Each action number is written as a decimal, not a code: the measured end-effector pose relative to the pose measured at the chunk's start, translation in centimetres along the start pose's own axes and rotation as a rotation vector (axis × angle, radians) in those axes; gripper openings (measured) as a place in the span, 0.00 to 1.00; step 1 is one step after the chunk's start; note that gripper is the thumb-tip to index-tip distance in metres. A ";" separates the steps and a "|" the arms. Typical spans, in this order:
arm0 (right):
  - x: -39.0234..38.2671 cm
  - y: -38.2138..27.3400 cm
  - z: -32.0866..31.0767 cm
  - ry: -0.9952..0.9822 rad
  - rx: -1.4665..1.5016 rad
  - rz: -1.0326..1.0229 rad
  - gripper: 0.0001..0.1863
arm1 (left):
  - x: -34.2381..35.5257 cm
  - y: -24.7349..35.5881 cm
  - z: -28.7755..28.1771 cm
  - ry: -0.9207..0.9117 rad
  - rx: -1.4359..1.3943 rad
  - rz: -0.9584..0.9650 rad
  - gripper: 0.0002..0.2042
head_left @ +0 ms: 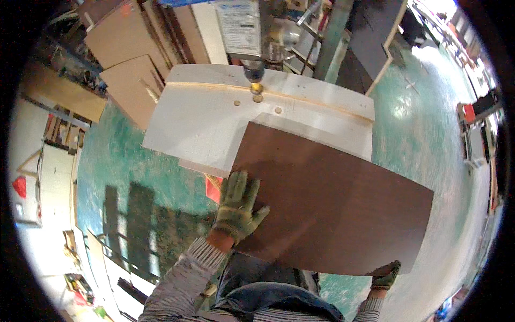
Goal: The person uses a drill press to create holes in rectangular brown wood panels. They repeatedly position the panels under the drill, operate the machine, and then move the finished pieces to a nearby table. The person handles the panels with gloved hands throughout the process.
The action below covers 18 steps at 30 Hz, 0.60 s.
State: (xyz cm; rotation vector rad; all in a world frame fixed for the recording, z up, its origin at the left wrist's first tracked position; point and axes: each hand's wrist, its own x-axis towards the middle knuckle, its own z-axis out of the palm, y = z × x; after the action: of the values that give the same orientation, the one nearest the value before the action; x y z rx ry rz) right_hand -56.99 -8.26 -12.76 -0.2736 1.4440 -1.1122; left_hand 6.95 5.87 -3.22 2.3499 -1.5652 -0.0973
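Note:
A dark brown board (332, 204) lies tilted over the near part of a pale work table (193, 121) and juts out toward me. My left hand (238, 206), in a greenish work glove, rests on the board's left edge with its fingers stretched out and its thumb apart. At the near right corner my right hand (386, 275), gloved too, grips the board's edge; part of its fingers is hidden beneath. Beyond the board's far edge, a drill bit with a yellow collar (256, 87) points down at the table from a drilling machine (238, 29).
A thin wooden strip fence (322, 102) runs across the table behind several round holes. Large brown panels (126, 45) lean at the far left. A dark panel (370, 37) stands at the far right. Something red (213, 189) shows under the table, above the green floor (134, 139).

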 end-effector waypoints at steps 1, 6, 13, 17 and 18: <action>0.9 -0.2 1.0 -0.163 -0.006 0.058 0.20 | 1.7 0.0 0.6 -0.028 0.063 0.034 0.40; 5.7 -0.8 6.7 -0.744 0.093 0.053 0.17 | 7.1 -1.7 2.1 0.021 0.042 0.011 0.40; 8.1 -0.6 15.9 -0.154 0.102 -0.097 0.25 | 11.3 -5.3 2.4 0.039 0.077 -0.050 0.41; 7.5 -0.4 19.8 -0.229 0.046 -0.085 0.28 | 12.3 -6.8 2.2 0.049 0.075 -0.075 0.41; 7.3 -0.3 20.3 -0.227 0.033 -0.088 0.29 | 12.4 -7.0 2.2 0.072 0.072 -0.074 0.40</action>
State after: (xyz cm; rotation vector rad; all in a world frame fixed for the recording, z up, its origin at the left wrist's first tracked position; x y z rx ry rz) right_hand -41.25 -23.01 -13.30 -0.4295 1.2205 -1.1363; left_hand 17.66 -3.40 -5.92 2.4387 -1.4721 0.0273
